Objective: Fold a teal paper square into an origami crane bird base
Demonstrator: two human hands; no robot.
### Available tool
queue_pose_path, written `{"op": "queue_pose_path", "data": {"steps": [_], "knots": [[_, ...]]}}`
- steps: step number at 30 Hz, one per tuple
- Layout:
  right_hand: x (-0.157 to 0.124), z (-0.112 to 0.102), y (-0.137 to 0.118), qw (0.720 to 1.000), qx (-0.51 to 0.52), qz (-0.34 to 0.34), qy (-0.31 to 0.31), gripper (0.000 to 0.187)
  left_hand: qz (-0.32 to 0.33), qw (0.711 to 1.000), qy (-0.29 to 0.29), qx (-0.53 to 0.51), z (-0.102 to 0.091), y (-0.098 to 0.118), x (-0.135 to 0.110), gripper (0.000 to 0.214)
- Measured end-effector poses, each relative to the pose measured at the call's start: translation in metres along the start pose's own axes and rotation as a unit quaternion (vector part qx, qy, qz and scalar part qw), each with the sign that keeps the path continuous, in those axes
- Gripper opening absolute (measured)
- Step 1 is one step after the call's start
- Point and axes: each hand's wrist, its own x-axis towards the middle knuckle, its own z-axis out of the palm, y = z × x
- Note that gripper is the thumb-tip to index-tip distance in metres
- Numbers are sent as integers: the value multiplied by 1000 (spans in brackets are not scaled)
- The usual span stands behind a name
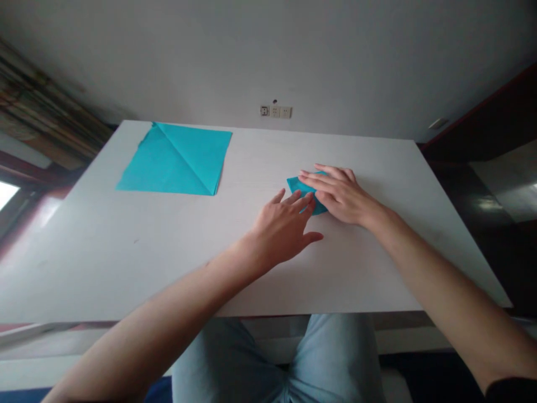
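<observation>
Two hands [346, 197] at one small paper [320, 209]; one larger sheet [178, 162] apart.

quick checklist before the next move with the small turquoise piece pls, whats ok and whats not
1. Right hand on the small turquoise piece: ok, fingers lie across it.
2. Left hand at the piece: ok, fingertips overlap it in view.
3. Piece's edges lined up: cannot tell, the hands cover much of it.
4. Piece on the white table: ok.
5. Large creased turquoise sheet apart from both hands: ok, off to the left.
</observation>
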Motion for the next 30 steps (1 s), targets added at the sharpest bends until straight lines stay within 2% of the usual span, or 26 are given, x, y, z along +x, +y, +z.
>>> {"op": "queue_pose_path", "data": {"steps": [7,11,14,19,25,30], "knots": [[25,-7,-18,998,18,-14,-62,74,-5,999,22,-22,0,0,0,56],[28,-5,-18,996,36,-13,-75,79,-10,1000,24,-17,3,0,2,56],[19,-4,-9,998,29,3,-62,85,-13,1000,21,-10,3,2,4,56],[-3,-10,18,998,-42,39,-38,86,-8,1000,-6,20,1,3,5,66],[-16,-6,46,994,-100,44,-1,76,-7,999,47,9,4,-9,14,42],[-17,1,48,993,-110,34,22,75,-36,997,61,-3,8,-24,30,42]]}}
